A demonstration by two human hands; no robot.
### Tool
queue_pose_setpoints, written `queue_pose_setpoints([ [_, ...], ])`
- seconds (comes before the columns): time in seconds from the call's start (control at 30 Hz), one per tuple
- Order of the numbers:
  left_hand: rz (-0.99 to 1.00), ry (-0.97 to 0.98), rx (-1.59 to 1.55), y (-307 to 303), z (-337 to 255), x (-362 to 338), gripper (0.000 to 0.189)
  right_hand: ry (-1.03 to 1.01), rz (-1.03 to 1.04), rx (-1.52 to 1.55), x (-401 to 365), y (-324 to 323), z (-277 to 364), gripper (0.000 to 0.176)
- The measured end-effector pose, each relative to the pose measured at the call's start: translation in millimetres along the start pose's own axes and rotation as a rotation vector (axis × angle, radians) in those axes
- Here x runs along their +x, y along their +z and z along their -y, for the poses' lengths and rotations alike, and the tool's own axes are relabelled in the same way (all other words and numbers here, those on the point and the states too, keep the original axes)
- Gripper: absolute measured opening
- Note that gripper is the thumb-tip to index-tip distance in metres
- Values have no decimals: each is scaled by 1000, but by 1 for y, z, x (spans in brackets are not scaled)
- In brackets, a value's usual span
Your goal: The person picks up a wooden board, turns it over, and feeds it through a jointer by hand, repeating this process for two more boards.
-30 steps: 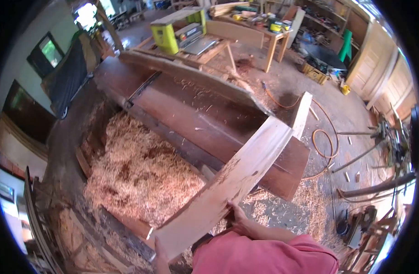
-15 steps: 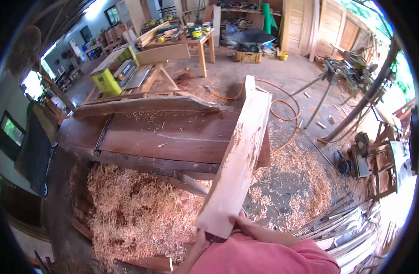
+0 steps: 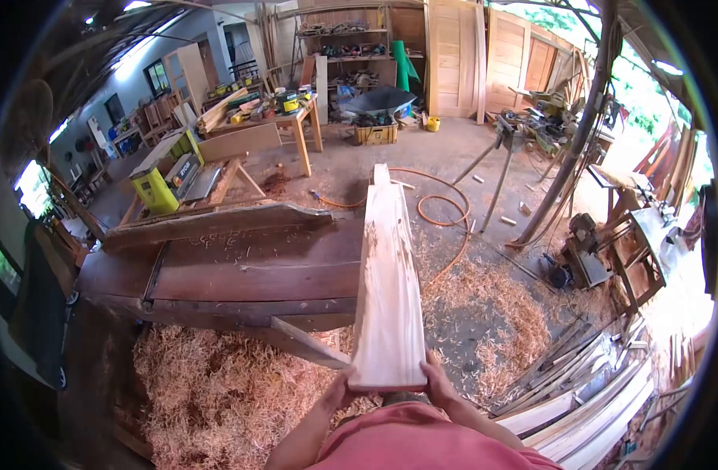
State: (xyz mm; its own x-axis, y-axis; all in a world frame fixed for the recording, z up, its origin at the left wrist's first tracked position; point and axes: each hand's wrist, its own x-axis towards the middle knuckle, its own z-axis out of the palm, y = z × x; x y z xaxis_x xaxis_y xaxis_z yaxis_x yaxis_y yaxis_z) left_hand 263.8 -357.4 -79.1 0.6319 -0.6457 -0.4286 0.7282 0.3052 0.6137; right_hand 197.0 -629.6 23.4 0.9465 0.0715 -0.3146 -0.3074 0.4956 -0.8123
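Observation:
A long, pale wooden plank points straight away from my body, its near end close to my red shirt. My left hand grips the left edge at that near end. On the opposite edge, my right hand is closed around the wood; the fingers of both hands are partly hidden under it. Rough brown patches mark the plank's upper face, and its far end narrows to a small block. Left of the plank stands a dark wooden workbench strewn with a few shavings.
A big heap of wood shavings lies below the bench. An orange hose loops across the floor beyond. A green table saw stands at back left, a pole at right, and stacked wood strips at lower right.
The plank has swung from a rightward slant to nearly straight ahead, its far end moving left. My hands now sit on opposite edges of its near end. The camera view has shifted too.

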Motion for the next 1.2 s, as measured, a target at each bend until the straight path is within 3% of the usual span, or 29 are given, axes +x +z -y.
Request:
queue_pose_setpoints([
  [0.03, -1, 125, -13, 70, -50, -21, 92, -30, 35, 49, -11, 21, 40, 81],
  [0.07, -73, 59, -4, 100, -88, -28, 89, -175, 80, -66, -5, 20, 56, 73],
  [0.1, -96, 157, 28, 141, -118, -35, 87, -257, 56, -101, 12, 12, 63, 73],
  [0.23, -101, 301, -60, 215, -196, -32, 87, -376, -120, -77, 36, 46, 132, 79],
  [0.27, -122, 331, -89, 227, -208, -31, 86, -435, -69, -65, 37, 59, 151, 72],
  [0.57, -24, 305, -177, 236, -240, -16, 79, -493, -152, -2, 59, 77, 180, 65],
  [0.8, -72, 289, -198, 245, -248, -14, 78, -468, -156, -54, 64, 75, 189, 64],
  [1.1, -43, 282, -215, 232, -247, -5, 80, -450, -175, -71, 70, 70, 186, 65],
  [1.2, -55, 287, -213, 226, -242, -1, 80, -420, -169, -105, 73, 65, 181, 73],
])
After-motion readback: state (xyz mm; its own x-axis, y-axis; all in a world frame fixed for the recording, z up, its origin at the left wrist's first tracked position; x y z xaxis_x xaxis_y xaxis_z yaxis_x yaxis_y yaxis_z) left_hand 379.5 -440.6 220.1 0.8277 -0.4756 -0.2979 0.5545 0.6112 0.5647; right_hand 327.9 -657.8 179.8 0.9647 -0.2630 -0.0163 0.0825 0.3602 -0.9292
